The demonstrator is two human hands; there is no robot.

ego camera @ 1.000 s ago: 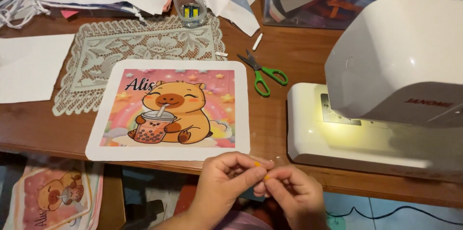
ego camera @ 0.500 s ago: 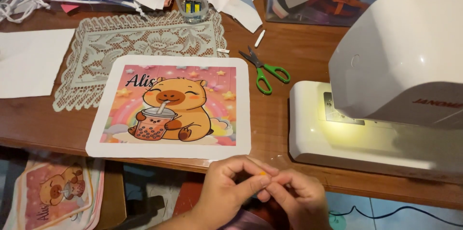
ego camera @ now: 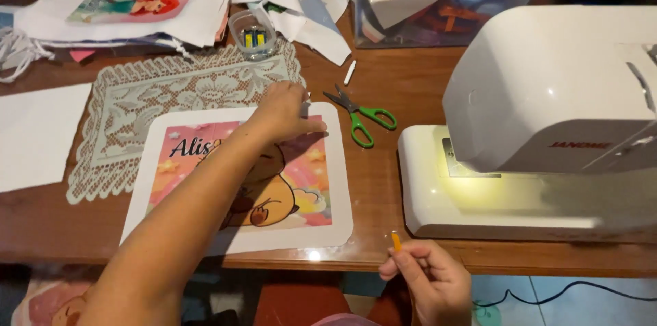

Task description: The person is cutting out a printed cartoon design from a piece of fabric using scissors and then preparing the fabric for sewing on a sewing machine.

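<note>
Two bare hands and forearms belong to the person wearing the camera. The left hand [ego camera: 284, 110] joins a long forearm that shows fully bare up to the bottom edge of the picture, with no sleeve, watch or bracelet on it. The right hand [ego camera: 431, 281] shows only to the wrist, also uncovered, with no ring visible on its fingers [ego camera: 404, 268]. Nails look short and unpainted. A strip of pink cloth at the bottom edge may be clothing; too little shows to tell.
</note>
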